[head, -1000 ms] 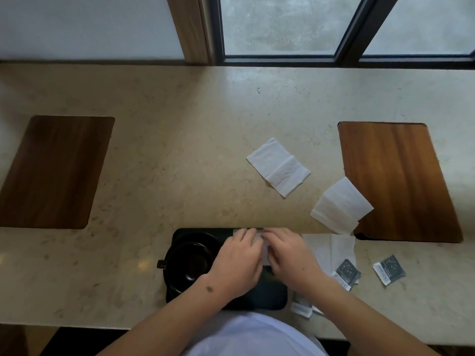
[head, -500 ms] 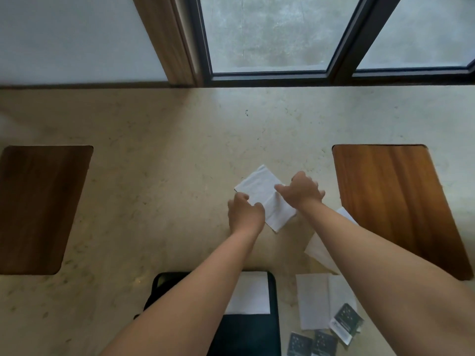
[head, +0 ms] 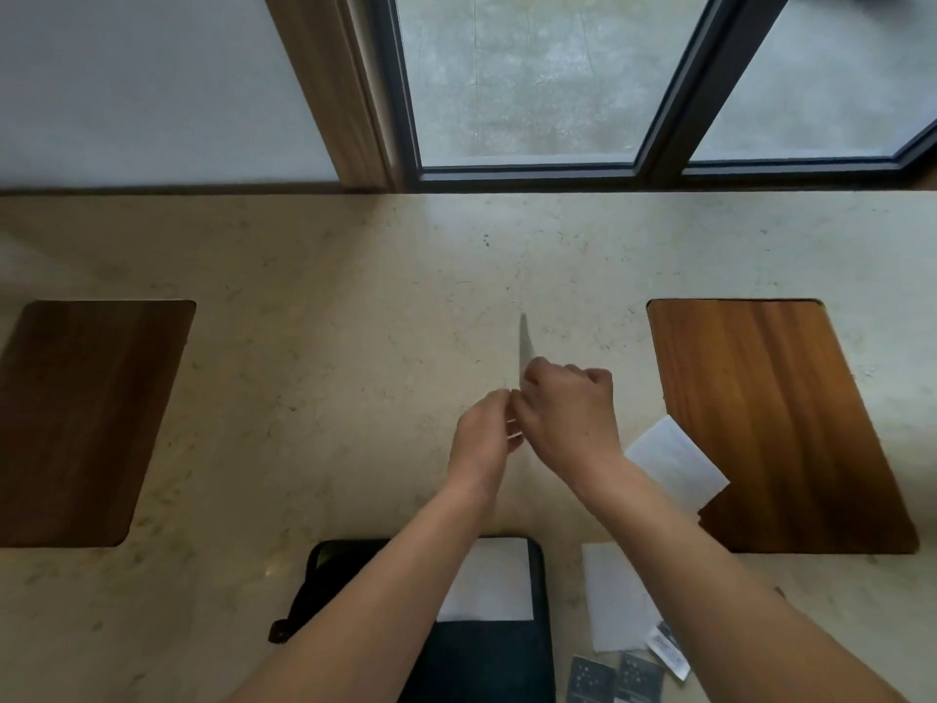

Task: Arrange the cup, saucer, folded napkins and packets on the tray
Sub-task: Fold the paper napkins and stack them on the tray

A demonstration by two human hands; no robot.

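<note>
Both hands meet over the middle of the counter, holding one white napkin [head: 524, 347] that stands on edge between them. My left hand [head: 484, 432] pinches its near part and my right hand [head: 568, 408] grips it from the right. The black tray [head: 507, 657] lies at the near edge, with a folded white napkin [head: 489, 580] on its far right part. My left forearm hides the cup; only its dark handle [head: 278, 632] shows. Another folded napkin [head: 672, 461] lies against the right board, a third [head: 613, 601] beside the tray. Dark packets [head: 616, 679] lie near it.
Two wooden boards are set into the beige stone counter, a dark one [head: 86, 418] at the left and a lighter one [head: 770, 418] at the right. A window with a dark frame [head: 527, 170] runs along the far edge.
A second ago both hands pressed a napkin onto the tray. They then reached out to the napkin lying flat mid-counter and have now lifted it upright between them.
</note>
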